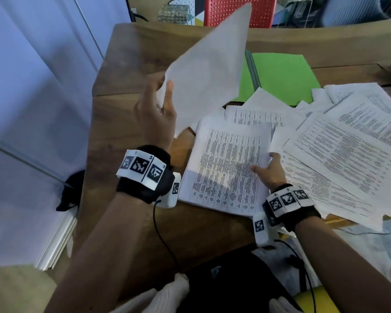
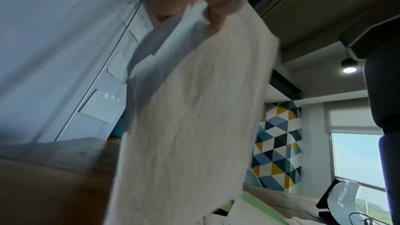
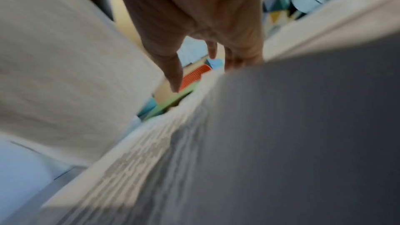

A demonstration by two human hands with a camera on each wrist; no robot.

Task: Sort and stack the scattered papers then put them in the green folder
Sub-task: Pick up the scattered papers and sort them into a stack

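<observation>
My left hand point(image 1: 158, 114) is raised above the wooden table point(image 1: 131, 64) and pinches the lower corner of a white sheet of paper point(image 1: 210, 71), thumb on the near face; the left wrist view shows the sheet point(image 2: 190, 126) hanging blurred. A stack of table-printed papers point(image 1: 226, 168) lies in front of me. My right hand point(image 1: 266, 170) rests at the stack's right edge, thumb over the top page and fingers point(image 3: 213, 49) fairly straight. Scattered printed papers point(image 1: 348, 143) overlap to the right. The green folder point(image 1: 282, 75) lies flat behind them, partly covered.
A red perforated chair point(image 1: 239, 10) stands behind the table's far edge. A glass wall runs close along the left, with a black bag point(image 1: 70, 190) on the floor beside it. A dark object point(image 1: 230, 285) sits in my lap, and cables trail from both wrists.
</observation>
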